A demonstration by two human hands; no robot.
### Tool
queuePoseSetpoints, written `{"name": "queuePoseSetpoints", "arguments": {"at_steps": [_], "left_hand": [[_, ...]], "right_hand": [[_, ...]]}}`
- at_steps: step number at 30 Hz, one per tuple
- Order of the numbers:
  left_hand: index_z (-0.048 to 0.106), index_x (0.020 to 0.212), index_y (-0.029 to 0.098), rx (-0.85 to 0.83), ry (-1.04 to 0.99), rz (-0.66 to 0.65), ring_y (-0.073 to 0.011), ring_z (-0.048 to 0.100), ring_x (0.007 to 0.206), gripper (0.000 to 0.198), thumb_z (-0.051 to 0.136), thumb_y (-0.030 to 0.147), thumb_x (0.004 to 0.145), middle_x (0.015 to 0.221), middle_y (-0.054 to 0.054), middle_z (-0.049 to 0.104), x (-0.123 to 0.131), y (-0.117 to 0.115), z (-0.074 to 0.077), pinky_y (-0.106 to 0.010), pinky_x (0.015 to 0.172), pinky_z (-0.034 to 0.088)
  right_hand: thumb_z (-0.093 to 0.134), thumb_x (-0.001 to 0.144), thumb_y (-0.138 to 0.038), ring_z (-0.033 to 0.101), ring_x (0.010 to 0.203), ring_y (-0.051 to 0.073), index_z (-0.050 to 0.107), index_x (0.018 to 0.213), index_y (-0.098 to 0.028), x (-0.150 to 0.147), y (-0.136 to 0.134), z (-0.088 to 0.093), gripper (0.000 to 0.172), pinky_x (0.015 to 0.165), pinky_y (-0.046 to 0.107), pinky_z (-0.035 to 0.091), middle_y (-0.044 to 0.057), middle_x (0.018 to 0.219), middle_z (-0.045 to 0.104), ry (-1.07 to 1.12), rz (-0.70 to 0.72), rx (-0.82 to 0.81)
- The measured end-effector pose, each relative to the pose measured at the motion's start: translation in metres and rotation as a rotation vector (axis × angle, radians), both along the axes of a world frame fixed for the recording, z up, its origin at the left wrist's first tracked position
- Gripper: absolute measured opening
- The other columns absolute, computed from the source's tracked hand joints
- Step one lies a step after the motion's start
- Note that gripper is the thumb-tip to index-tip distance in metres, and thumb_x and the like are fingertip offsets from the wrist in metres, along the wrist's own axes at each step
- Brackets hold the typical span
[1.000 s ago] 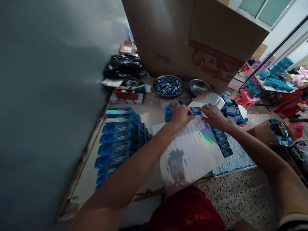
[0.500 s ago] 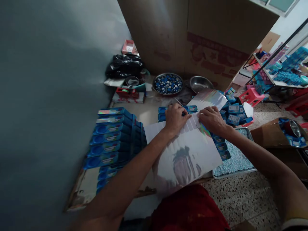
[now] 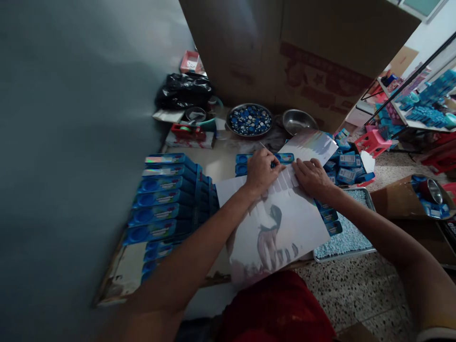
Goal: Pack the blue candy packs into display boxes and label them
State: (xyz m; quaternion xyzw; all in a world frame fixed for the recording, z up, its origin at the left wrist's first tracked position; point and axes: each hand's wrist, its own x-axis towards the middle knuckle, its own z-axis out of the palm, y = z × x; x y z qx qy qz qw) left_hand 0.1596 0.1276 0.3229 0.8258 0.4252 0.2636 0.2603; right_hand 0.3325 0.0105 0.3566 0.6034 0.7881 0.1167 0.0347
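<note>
A glossy white sheet [image 3: 285,228] with reflections on it lies across rows of blue packages [image 3: 331,216]. My left hand [image 3: 261,173] is closed in a pinch at the sheet's upper edge. A thin stick-like tool [image 3: 263,146] juts out behind its fingers, and a small dark blue bit shows between them; its kind is unclear. My right hand [image 3: 312,179] lies on the sheet just to the right, fingers stretched out and pressing down. Beyond it is a shiny sheet with rainbow colours [image 3: 309,148]. Pale strips run along the white sheet between my hands.
Blue packages [image 3: 160,203] are stacked in rows at left. Behind stand a metal bowl of blue and white discs [image 3: 249,119], another metal bowl [image 3: 298,122], a red tape dispenser [image 3: 187,130] and a big carton [image 3: 302,57]. A tray of pale blue pellets [image 3: 347,228] sits at right.
My right hand's fingers have straightened and flattened onto the sheet; the rainbow glint beside them is gone. My left hand has barely moved. The view has shifted slightly.
</note>
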Motion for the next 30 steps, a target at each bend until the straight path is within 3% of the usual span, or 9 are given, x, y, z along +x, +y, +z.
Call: {"name": "queuePoseSetpoints", "arguments": {"at_steps": [3, 8, 15, 18, 21, 26, 30], "left_hand": [[0.074, 0.080, 0.020, -0.017, 0.004, -0.007, -0.0279, 0.063, 0.108, 0.013, 0.083, 0.029, 0.086, 0.108, -0.009, 0.069, 0.000, 0.000, 0.003, -0.043, 0.100, 0.047], [0.076, 0.082, 0.020, -0.020, 0.009, 0.004, -0.0284, 0.063, 0.110, 0.011, 0.081, 0.028, 0.086, 0.108, -0.009, 0.069, -0.001, -0.003, 0.007, -0.044, 0.100, 0.048], [0.074, 0.081, 0.019, -0.016, -0.007, 0.002, -0.0277, 0.063, 0.110, 0.013, 0.082, 0.027, 0.087, 0.108, -0.009, 0.068, -0.003, -0.003, 0.003, -0.044, 0.102, 0.047], [0.074, 0.080, 0.019, -0.014, -0.017, -0.001, -0.0281, 0.062, 0.111, 0.014, 0.081, 0.028, 0.088, 0.108, -0.009, 0.068, -0.003, -0.003, 0.002, -0.044, 0.102, 0.047], [0.074, 0.079, 0.019, -0.012, -0.019, -0.011, -0.0284, 0.062, 0.111, 0.015, 0.081, 0.030, 0.087, 0.108, -0.009, 0.068, -0.002, -0.002, 0.002, -0.044, 0.102, 0.047], [0.074, 0.078, 0.019, -0.007, -0.028, -0.010, -0.0281, 0.063, 0.109, 0.015, 0.083, 0.029, 0.086, 0.105, -0.009, 0.069, -0.003, -0.002, 0.002, -0.044, 0.101, 0.048], [0.074, 0.079, 0.020, -0.015, -0.046, -0.006, -0.0273, 0.063, 0.108, 0.015, 0.082, 0.029, 0.087, 0.104, -0.008, 0.069, -0.003, -0.003, 0.002, -0.044, 0.101, 0.048]], "right_hand": [[0.044, 0.107, -0.017, 0.062, 0.115, 0.032, 0.066, 0.137, -0.008, 0.001, -0.006, -0.003, 0.038, 0.104, 0.046, 0.037, 0.022, 0.147, 0.064, 0.033, -0.035, 0.034], [0.050, 0.107, -0.022, 0.064, 0.106, 0.029, 0.074, 0.114, -0.016, 0.005, 0.009, 0.007, 0.026, 0.092, 0.041, 0.039, 0.015, 0.124, 0.076, 0.172, -0.116, 0.046], [0.047, 0.108, -0.019, 0.066, 0.100, 0.028, 0.073, 0.122, -0.015, 0.003, 0.014, 0.008, 0.030, 0.104, 0.046, 0.035, 0.013, 0.109, 0.079, 0.072, -0.040, 0.011], [0.044, 0.107, -0.015, 0.068, 0.104, 0.027, 0.069, 0.133, -0.011, 0.002, 0.004, -0.001, 0.036, 0.113, 0.047, 0.032, 0.016, 0.124, 0.077, 0.039, -0.001, 0.069], [0.046, 0.106, -0.016, 0.069, 0.110, 0.027, 0.069, 0.132, -0.011, 0.003, -0.002, -0.005, 0.035, 0.119, 0.047, 0.029, 0.017, 0.135, 0.073, 0.043, -0.005, 0.113], [0.050, 0.104, -0.017, 0.071, 0.105, 0.026, 0.074, 0.117, -0.018, 0.009, 0.007, -0.001, 0.027, 0.117, 0.044, 0.035, 0.012, 0.118, 0.079, 0.204, -0.076, 0.042], [0.052, 0.105, -0.023, 0.071, 0.105, 0.026, 0.070, 0.128, -0.016, 0.011, 0.016, 0.001, 0.030, 0.112, 0.044, 0.039, 0.011, 0.109, 0.081, 0.325, -0.144, 0.073]]}}
